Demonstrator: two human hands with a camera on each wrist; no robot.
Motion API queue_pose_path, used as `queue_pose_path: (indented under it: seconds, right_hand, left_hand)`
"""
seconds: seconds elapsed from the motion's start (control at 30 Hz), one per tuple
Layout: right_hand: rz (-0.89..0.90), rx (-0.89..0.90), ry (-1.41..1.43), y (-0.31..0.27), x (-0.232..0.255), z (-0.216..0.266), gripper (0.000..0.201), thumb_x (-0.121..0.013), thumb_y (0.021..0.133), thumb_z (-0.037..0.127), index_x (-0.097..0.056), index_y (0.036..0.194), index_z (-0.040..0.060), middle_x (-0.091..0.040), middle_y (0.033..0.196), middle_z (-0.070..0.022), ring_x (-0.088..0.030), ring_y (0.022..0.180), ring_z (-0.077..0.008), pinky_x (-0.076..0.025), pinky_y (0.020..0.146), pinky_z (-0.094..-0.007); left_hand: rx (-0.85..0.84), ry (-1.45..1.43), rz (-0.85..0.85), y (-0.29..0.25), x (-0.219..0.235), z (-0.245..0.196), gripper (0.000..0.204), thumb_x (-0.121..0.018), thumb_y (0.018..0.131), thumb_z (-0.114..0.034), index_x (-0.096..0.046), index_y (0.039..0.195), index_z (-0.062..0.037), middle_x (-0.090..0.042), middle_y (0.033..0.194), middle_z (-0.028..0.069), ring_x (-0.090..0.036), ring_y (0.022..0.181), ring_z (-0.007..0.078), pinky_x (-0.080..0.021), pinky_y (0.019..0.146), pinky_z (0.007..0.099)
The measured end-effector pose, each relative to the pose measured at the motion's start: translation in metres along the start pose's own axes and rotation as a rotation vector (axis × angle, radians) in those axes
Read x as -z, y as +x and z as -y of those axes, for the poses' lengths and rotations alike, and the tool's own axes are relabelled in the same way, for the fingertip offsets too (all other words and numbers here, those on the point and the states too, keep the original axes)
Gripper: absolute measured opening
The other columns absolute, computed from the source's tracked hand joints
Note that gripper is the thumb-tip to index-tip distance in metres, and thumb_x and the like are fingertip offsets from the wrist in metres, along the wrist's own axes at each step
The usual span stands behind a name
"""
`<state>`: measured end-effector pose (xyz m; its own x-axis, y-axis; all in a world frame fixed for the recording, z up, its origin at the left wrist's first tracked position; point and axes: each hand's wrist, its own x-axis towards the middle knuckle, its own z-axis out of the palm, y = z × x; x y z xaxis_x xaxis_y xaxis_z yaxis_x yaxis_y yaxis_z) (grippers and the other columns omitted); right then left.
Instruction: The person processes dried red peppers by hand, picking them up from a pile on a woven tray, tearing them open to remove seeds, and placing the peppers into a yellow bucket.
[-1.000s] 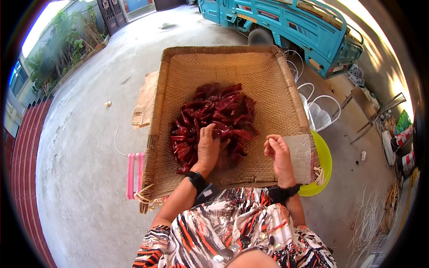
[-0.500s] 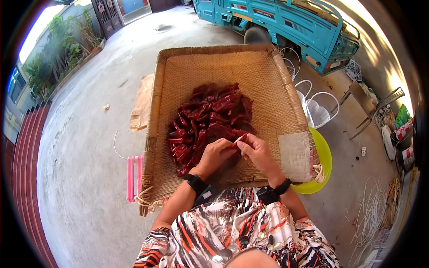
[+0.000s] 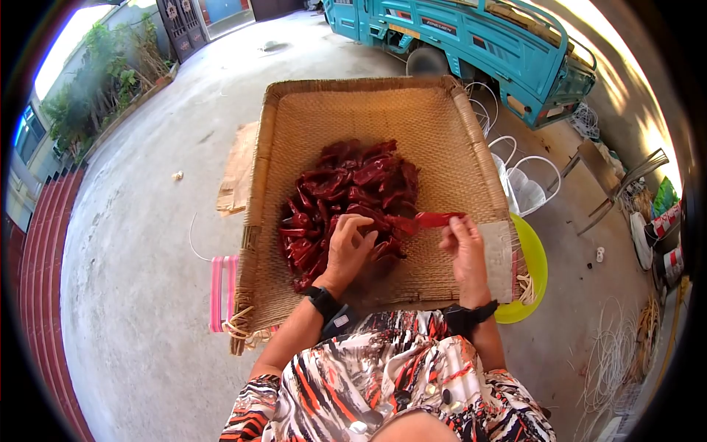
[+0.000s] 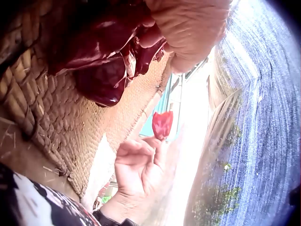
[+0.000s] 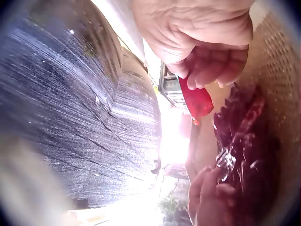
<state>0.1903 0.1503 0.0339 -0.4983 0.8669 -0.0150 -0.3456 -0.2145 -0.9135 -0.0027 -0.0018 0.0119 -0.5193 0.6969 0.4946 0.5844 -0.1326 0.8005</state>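
Dark red, glossy peppers form a pile (image 3: 346,184) in a woven tray (image 3: 420,110). My right hand (image 3: 468,258) pinches one long red pepper (image 3: 436,219) between thumb and fingers, above the tray's right side. In the right wrist view that pepper (image 5: 198,101) hangs beside the right hand (image 5: 197,28). My left hand (image 3: 347,254) rests at the pile's near edge, fingers bent and a gap between thumb and forefinger. The left wrist view shows the left hand (image 4: 190,30) against dark peppers (image 4: 101,82); its fingertips are partly hidden.
A grey patch (image 3: 486,258) covers the tray's near right corner. Beyond that corner is a yellow-green basin (image 3: 532,272), with white bags (image 3: 524,193) behind it. A blue cargo vehicle (image 3: 501,51) stands at the back right, and cardboard (image 3: 237,173) lies left of the tray.
The hands came together over the near part of the pile, then parted. My right hand has moved back right with a pepper stretched out from its fingers; my left stays by the pile.
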Motion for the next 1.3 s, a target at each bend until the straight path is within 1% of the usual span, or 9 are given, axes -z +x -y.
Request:
queue_pose_path:
  seconds: [0.2, 0.4, 0.43, 0.53, 0.63, 0.77, 0.83, 0.93, 1.3]
  right_hand:
    - [-0.496, 0.444, -0.126, 0.011, 0.072, 0.05, 0.011, -0.06, 0.096, 0.024, -0.06, 0.094, 0.0128, -0.062, 0.081, 0.0047, -0.05, 0.061, -0.0036, -0.041, 0.059, -0.0174]
    - [-0.761, 0.236, 0.025, 0.005, 0.112, 0.05, 0.019, -0.059, 0.095, 0.03, -0.061, 0.102, 0.012, -0.064, 0.089, 0.0057, -0.053, 0.07, -0.0054, -0.043, 0.065, -0.0211]
    - [-0.693, 0.18, 0.02, 0.006, 0.121, 0.047, 0.025, -0.059, 0.094, 0.032, -0.06, 0.106, 0.0105, -0.064, 0.094, 0.004, -0.053, 0.071, -0.0072, -0.045, 0.068, -0.024]
    - [-0.804, 0.292, -0.004, 0.01, 0.118, 0.032, 0.025, -0.057, 0.095, 0.03, -0.06, 0.109, 0.0092, -0.063, 0.095, 0.0018, -0.054, 0.072, -0.0072, -0.045, 0.067, -0.0235]
    - [-0.522, 0.323, -0.263, 0.01, 0.094, 0.028, 0.026, -0.058, 0.096, 0.027, -0.06, 0.113, 0.008, -0.062, 0.095, -0.0005, -0.053, 0.072, -0.0071, -0.045, 0.067, -0.0231]
    - [0.133, 0.137, -0.436, -0.005, 0.016, 0.018, 0.033, -0.063, 0.095, 0.027, -0.058, 0.118, 0.0039, -0.061, 0.096, -0.0036, -0.055, 0.073, -0.0087, -0.049, 0.067, -0.0249]
    - [0.266, 0.225, -0.776, -0.016, -0.017, 0.011, 0.036, -0.063, 0.094, 0.026, -0.056, 0.122, 0.0027, -0.062, 0.099, -0.0069, -0.057, 0.074, -0.0099, -0.05, 0.066, -0.0266]
    - [0.358, 0.291, -0.677, -0.016, -0.039, -0.006, 0.036, -0.064, 0.094, 0.023, -0.056, 0.123, 0.003, -0.063, 0.098, -0.0092, -0.059, 0.072, -0.0105, -0.051, 0.065, -0.0274]
    - [0.457, -0.074, -0.379, -0.003, -0.027, -0.029, 0.015, -0.059, 0.097, 0.014, -0.063, 0.108, 0.0055, -0.064, 0.095, 0.0028, -0.058, 0.081, -0.0041, -0.052, 0.067, -0.0215]
  left_hand:
    - [0.084, 0.125, -0.063, 0.001, -0.004, 0.007, 0.048, -0.06, 0.087, 0.005, -0.05, 0.133, -0.0059, -0.043, 0.141, 0.0116, -0.055, 0.072, 0.0121, -0.05, 0.069, 0.0252]
    - [0.098, 0.181, -0.057, -0.001, -0.008, 0.023, 0.042, -0.059, 0.089, 0.005, -0.051, 0.129, -0.0047, -0.049, 0.122, 0.0098, -0.057, 0.074, 0.0131, -0.049, 0.068, 0.0263]
    - [0.082, 0.193, -0.07, -0.001, -0.007, 0.025, 0.039, -0.06, 0.089, 0.004, -0.052, 0.126, -0.0042, -0.05, 0.117, 0.0093, -0.057, 0.073, 0.013, -0.049, 0.067, 0.0263]
    - [0.068, 0.171, -0.098, -0.002, -0.008, 0.033, 0.03, -0.062, 0.088, 0.003, -0.057, 0.116, -0.0037, -0.053, 0.104, 0.0086, -0.056, 0.072, 0.0143, -0.048, 0.065, 0.0272]
    - [0.148, 0.011, -0.085, -0.003, -0.008, 0.029, 0.025, -0.065, 0.085, 0.001, -0.06, 0.109, -0.0048, -0.058, 0.093, 0.0077, -0.054, 0.07, 0.015, -0.046, 0.064, 0.0277]
    - [0.172, -0.163, -0.041, -0.003, -0.006, 0.013, 0.021, -0.066, 0.087, 0.0, -0.06, 0.107, -0.0054, -0.059, 0.075, 0.0014, -0.054, 0.063, 0.0078, -0.044, 0.056, 0.0233]
    - [0.206, -0.291, -0.033, -0.002, -0.005, 0.003, 0.019, -0.065, 0.089, -0.001, -0.06, 0.106, -0.0058, -0.058, 0.071, -0.0008, -0.055, 0.063, 0.0061, -0.043, 0.055, 0.0207]
    - [0.366, -0.559, 0.021, 0.001, -0.003, -0.013, 0.015, -0.064, 0.091, -0.003, -0.058, 0.105, -0.0062, -0.06, 0.071, -0.0013, -0.058, 0.065, 0.0051, -0.043, 0.055, 0.0173]
    - [0.57, -0.864, 0.358, -0.001, 0.01, -0.009, 0.013, -0.068, 0.092, -0.017, -0.062, 0.099, -0.0085, -0.064, 0.079, -0.002, -0.062, 0.067, 0.0061, -0.045, 0.059, 0.0168]
